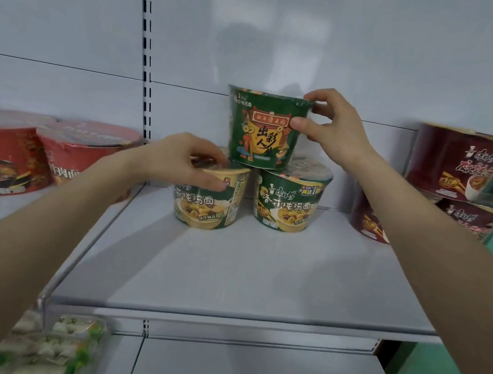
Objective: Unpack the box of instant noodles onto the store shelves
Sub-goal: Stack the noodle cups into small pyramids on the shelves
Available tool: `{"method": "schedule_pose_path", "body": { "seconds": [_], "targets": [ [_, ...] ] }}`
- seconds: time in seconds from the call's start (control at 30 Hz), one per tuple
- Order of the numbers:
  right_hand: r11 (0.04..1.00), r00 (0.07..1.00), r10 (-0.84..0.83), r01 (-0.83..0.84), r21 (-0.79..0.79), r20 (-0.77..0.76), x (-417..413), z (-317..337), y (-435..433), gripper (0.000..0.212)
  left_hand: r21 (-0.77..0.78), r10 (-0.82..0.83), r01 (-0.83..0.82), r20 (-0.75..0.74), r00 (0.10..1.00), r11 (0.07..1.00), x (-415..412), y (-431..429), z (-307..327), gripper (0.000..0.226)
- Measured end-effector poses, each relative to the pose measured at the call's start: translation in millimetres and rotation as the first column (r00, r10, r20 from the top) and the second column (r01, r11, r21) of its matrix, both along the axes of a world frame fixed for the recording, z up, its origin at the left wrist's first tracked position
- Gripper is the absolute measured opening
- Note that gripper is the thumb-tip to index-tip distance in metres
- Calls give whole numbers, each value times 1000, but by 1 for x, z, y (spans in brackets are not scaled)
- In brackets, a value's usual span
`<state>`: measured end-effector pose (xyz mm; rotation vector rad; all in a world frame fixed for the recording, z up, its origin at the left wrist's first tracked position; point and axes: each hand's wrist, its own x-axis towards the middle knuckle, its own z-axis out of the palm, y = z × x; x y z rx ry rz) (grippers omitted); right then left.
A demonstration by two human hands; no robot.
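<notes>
Two green noodle bowls stand side by side at the back of the grey shelf point(257, 278). My left hand point(191, 159) grips the rim of the left green bowl point(207, 206). The right green bowl point(287, 205) stands free beside it. A third green bowl point(260, 131) is stacked on top of the two, and my right hand point(328, 125) holds its upper right rim and side. The box is out of view.
Two red noodle bowls point(3, 157) stand on the shelf section to the left. Dark red bowls point(459, 164) are stacked at the right, by the green wall. White packaged goods point(55, 347) lie on the lower shelf at bottom left.
</notes>
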<state>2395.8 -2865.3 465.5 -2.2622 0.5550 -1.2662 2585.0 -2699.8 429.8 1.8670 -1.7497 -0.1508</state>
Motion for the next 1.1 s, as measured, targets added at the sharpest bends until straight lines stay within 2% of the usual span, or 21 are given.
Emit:
{"method": "schedule_pose_path", "body": {
  "seconds": [0.03,0.1,0.2,0.3,0.43,0.6,0.7,1.03,1.1],
  "targets": [
    [1000,1000,-3,3,-7,3,1,0,0,40,-10,24,-23,106,994,1000,-1,-1,-4,49],
    [1000,1000,-6,6,-21,16,2,-1,1,41,-94,62,-43,213,975,995,-4,-6,-7,36],
    [998,999,-30,32,-62,32,2,-1,3,42,-162,103,-56,295,950,985,-11,-16,-11,34],
    [995,999,-40,43,-88,34,4,-4,4,43,-184,136,-83,302,944,979,-10,-26,-16,36],
    [995,998,-41,44,-85,43,4,-6,3,44,-192,121,-70,271,955,979,-5,-32,-17,35],
    [996,998,-43,46,-74,49,4,-6,3,44,-194,72,-61,50,996,979,0,-28,-9,21],
    [996,997,-52,56,-70,48,4,-7,4,44,-197,41,-30,52,998,980,1,-26,-8,15],
    [996,996,-69,71,-54,52,2,-7,7,45,-214,20,-14,26,999,977,2,-30,-10,17],
    [996,996,-71,74,-54,54,3,-6,9,46,-211,36,-44,-42,998,977,3,-29,-10,23]
  ]
}}
